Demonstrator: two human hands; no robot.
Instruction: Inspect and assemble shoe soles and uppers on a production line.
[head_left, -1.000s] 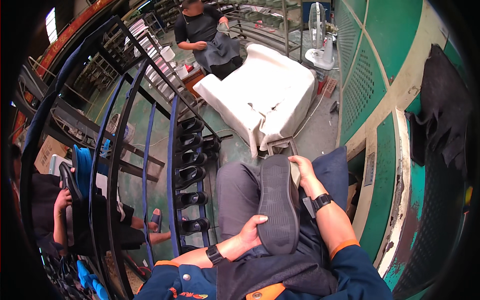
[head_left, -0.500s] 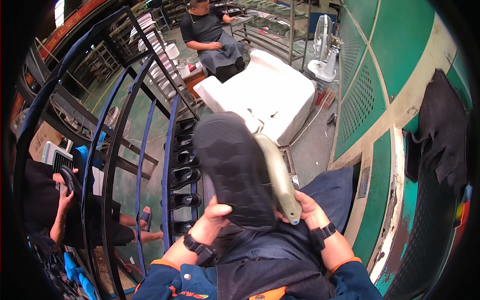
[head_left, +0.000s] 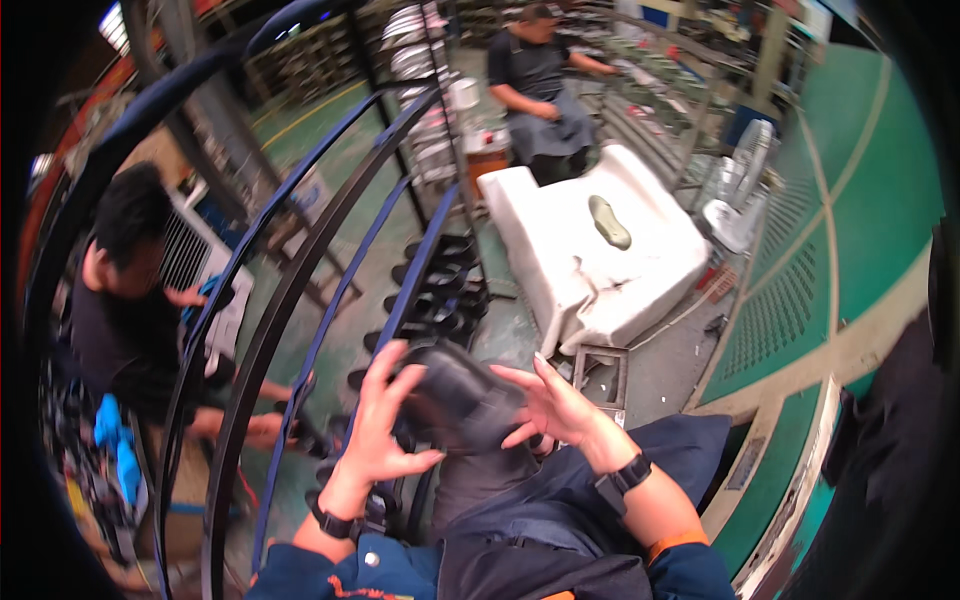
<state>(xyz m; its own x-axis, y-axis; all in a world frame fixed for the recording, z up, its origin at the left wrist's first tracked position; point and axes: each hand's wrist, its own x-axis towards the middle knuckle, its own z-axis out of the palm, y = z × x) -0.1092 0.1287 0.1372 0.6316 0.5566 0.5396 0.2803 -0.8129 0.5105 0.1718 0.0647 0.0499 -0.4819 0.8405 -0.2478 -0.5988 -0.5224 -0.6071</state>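
Observation:
A black slipper (head_left: 460, 395), smeared by motion, is between my two hands above my lap. My left hand (head_left: 380, 430) is at its left side with the fingers and thumb spread wide. On the other side my right hand (head_left: 560, 410) is also open, its fingertips close to the slipper's edge. Whether any fingertip touches it, I cannot tell. A pale olive shoe last (head_left: 610, 222) lies on the white-covered table (head_left: 540, 245) ahead of me, out of reach of both hands.
At my left stands a rack (head_left: 300, 240) with blue-wrapped bars and several black slippers (head_left: 440, 290) on it. One co-worker (head_left: 120, 300) sits beyond it; another (head_left: 540, 95) sits behind the table. A white fan (head_left: 740, 190) and green panels (head_left: 800, 270) are on the right.
The shoe last has left my right hand and now lies on the white table. My hands have opened around the slipper, which has dropped lower and turned. The view has shifted left.

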